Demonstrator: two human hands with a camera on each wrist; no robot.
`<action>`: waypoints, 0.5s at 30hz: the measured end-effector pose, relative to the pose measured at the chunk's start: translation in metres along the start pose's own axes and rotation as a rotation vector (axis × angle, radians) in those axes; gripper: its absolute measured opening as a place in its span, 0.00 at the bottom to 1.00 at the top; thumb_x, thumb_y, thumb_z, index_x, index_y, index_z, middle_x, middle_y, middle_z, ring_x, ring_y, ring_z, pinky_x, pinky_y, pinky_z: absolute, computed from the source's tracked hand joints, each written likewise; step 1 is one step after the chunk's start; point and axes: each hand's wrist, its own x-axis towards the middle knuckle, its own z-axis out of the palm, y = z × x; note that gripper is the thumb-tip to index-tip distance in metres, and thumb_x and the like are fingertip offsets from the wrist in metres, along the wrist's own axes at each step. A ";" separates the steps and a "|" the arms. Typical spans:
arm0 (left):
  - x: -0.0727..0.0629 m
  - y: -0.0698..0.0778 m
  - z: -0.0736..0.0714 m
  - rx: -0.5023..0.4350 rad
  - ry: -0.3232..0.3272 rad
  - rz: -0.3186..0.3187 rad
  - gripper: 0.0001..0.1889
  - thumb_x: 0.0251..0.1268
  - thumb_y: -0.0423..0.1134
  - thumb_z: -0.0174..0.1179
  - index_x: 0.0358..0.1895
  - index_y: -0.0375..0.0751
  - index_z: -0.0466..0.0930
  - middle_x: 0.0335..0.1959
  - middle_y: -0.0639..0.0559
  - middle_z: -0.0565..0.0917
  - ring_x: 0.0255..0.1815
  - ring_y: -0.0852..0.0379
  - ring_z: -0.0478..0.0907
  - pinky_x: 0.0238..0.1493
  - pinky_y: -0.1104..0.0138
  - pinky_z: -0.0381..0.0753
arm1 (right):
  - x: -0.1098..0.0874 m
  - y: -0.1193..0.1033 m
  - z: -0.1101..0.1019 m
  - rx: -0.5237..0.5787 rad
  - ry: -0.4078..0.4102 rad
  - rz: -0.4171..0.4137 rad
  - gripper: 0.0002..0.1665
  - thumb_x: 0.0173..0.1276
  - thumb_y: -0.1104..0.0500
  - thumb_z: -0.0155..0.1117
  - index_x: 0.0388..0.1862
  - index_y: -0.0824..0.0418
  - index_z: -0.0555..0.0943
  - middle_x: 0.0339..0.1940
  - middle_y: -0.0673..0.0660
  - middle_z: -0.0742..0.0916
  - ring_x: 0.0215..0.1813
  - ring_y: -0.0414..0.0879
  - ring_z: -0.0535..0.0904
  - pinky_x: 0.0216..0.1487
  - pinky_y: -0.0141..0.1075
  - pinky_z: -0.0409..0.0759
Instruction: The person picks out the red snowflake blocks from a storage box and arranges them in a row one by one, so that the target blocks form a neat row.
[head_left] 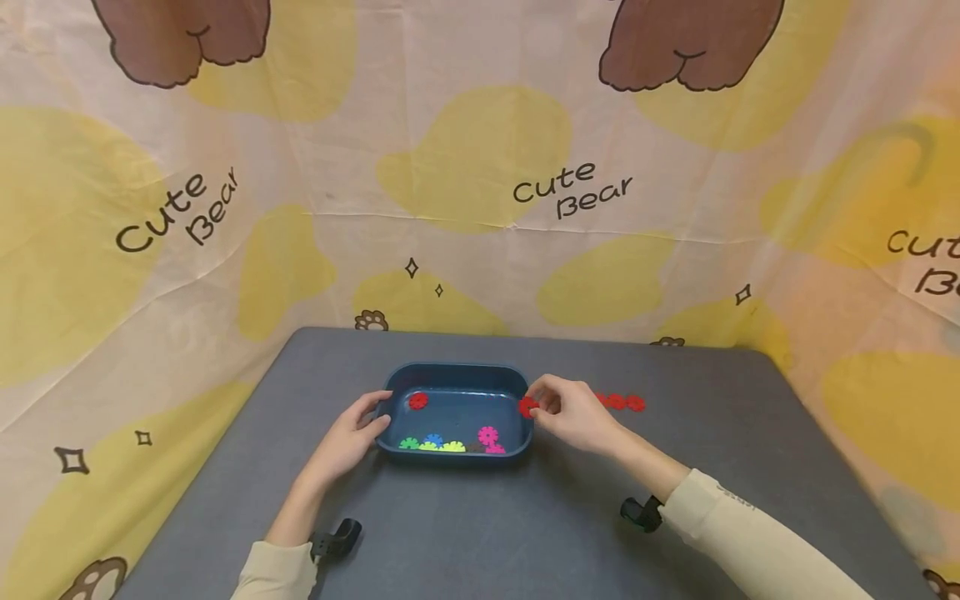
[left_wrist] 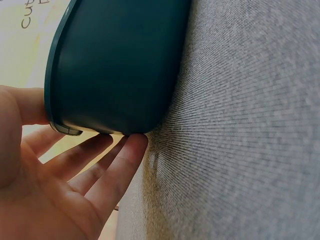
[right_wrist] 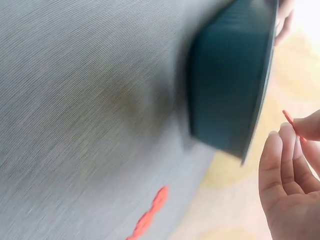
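My right hand (head_left: 573,414) pinches a red notched plastic disc (head_left: 527,407) between thumb and fingertips, at the right rim of a dark blue tub (head_left: 456,464). The right wrist view shows the disc (right_wrist: 288,118) edge-on, level with the tub's rim. At the tub's left end, my left hand (head_left: 347,437) grips the wall, its thumb at the rim and several fingertips against the outside. Inside the tub, one red disc (head_left: 417,401) lies at the back left. Green (head_left: 408,443), blue (head_left: 433,439), yellow (head_left: 453,447) and pink discs (head_left: 488,435) lie along the front.
Several red discs (head_left: 635,403) lie in a row on the grey table (head_left: 480,533), right of the tub and partly behind my right hand. A printed cloth (head_left: 465,158) hangs around the table's back and sides. Each wrist wears a black strapped device (head_left: 641,514).
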 end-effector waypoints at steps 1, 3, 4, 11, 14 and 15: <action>0.000 0.000 0.000 -0.001 -0.002 0.000 0.25 0.79 0.39 0.54 0.75 0.43 0.65 0.77 0.32 0.61 0.71 0.31 0.68 0.58 0.46 0.80 | -0.003 0.004 -0.004 -0.006 0.010 0.010 0.11 0.67 0.66 0.68 0.48 0.58 0.83 0.30 0.46 0.82 0.31 0.41 0.78 0.34 0.35 0.80; -0.001 0.001 0.000 -0.004 -0.002 0.000 0.25 0.79 0.39 0.54 0.75 0.44 0.65 0.77 0.32 0.61 0.71 0.31 0.68 0.57 0.47 0.81 | -0.008 0.012 -0.010 -0.012 0.025 0.038 0.12 0.67 0.66 0.68 0.48 0.57 0.83 0.30 0.47 0.82 0.31 0.42 0.78 0.34 0.35 0.80; -0.001 0.001 0.000 -0.004 -0.001 -0.001 0.25 0.79 0.39 0.54 0.75 0.44 0.65 0.77 0.32 0.61 0.71 0.31 0.68 0.57 0.47 0.81 | -0.011 0.016 -0.014 -0.013 0.032 0.048 0.12 0.67 0.66 0.68 0.48 0.57 0.83 0.30 0.47 0.82 0.31 0.42 0.78 0.34 0.36 0.80; -0.001 0.001 -0.001 -0.007 -0.010 -0.006 0.25 0.79 0.39 0.53 0.75 0.45 0.64 0.77 0.32 0.60 0.72 0.30 0.67 0.58 0.46 0.80 | -0.030 0.049 -0.036 -0.041 0.069 0.128 0.12 0.67 0.67 0.68 0.49 0.61 0.83 0.31 0.49 0.83 0.31 0.44 0.79 0.32 0.36 0.79; -0.001 0.001 0.000 -0.008 -0.012 -0.002 0.25 0.79 0.39 0.53 0.75 0.45 0.64 0.77 0.32 0.60 0.72 0.31 0.67 0.58 0.46 0.80 | -0.037 0.060 -0.044 -0.045 0.102 0.161 0.12 0.67 0.67 0.67 0.49 0.63 0.82 0.31 0.50 0.83 0.32 0.45 0.79 0.32 0.36 0.79; -0.001 0.001 0.000 -0.008 -0.013 -0.002 0.25 0.79 0.39 0.53 0.75 0.45 0.65 0.77 0.32 0.60 0.72 0.31 0.67 0.58 0.46 0.80 | -0.040 0.064 -0.046 -0.041 0.111 0.176 0.12 0.67 0.67 0.67 0.50 0.63 0.82 0.32 0.51 0.83 0.32 0.45 0.79 0.32 0.36 0.78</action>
